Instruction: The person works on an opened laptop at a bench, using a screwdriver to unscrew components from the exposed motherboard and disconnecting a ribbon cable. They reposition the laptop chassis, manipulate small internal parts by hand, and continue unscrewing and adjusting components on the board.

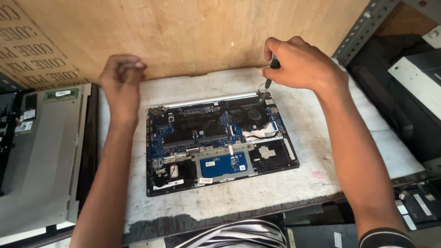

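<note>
On the white worktop (220, 202) an opened laptop (220, 144) is lying; the right hand (298, 64) is gripping a screwdriver (270, 76) at its far right corner, while the left hand (120, 76) is hovering with fingers bunched together, holding nothing visible.

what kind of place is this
Probably a small electronics repair bench. An opened laptop lies with its boards bare on the worn white worktop, the right hand sets a screwdriver to it, and a removed grey cover lies alongside.

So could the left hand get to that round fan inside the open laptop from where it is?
Probably yes. The left hand hovers over the pad beside the open laptop, and nothing covers the fan; only the right hand with its screwdriver works nearby.
</note>
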Demonstrator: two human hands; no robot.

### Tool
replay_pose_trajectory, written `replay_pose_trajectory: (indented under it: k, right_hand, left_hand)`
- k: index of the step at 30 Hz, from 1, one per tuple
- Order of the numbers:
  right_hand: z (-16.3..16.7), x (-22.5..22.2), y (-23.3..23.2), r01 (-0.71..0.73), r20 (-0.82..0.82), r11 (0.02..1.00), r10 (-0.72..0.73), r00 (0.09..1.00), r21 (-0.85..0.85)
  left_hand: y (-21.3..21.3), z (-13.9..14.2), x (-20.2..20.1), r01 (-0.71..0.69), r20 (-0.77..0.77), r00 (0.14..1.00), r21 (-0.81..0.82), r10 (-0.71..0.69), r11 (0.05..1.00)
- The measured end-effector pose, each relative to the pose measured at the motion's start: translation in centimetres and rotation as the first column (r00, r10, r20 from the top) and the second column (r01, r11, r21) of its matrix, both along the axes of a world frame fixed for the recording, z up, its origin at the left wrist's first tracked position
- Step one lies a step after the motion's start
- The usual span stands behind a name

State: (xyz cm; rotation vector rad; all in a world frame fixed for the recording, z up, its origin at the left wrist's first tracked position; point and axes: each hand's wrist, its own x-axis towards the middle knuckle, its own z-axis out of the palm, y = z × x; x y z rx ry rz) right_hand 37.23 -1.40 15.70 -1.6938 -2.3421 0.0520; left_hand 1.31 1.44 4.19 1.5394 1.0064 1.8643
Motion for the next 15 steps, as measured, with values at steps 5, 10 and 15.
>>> replay_pose_trajectory:
  k: [5, 10, 15]
  right_hand:
    - [-1.0, 0.2, 0.6, 0.04, -0.03, 0.991, -0.036, 0.999, 0.128]
    - [-0.5, 1.1, 0.9, -0.116, -0.065, 0.993, 0.113, 0.991, -0.031]
    - [0.1, 1.1, 0.5, -0.226, -0.037, 0.973, 0.224, 0.974, -0.044]
  left_hand:
    - [0.8, -1.5, -0.4, -0.019, 0.079, 0.997, -0.011, 0.02, 1.0]
    - [0.6, -2.7, -0.2, -0.016, 0.057, 0.998, -0.042, 0.018, 0.999]
    - [0.4, -3.2, 0.2, -0.024, 0.045, 0.999, -0.049, 0.026, 0.999]
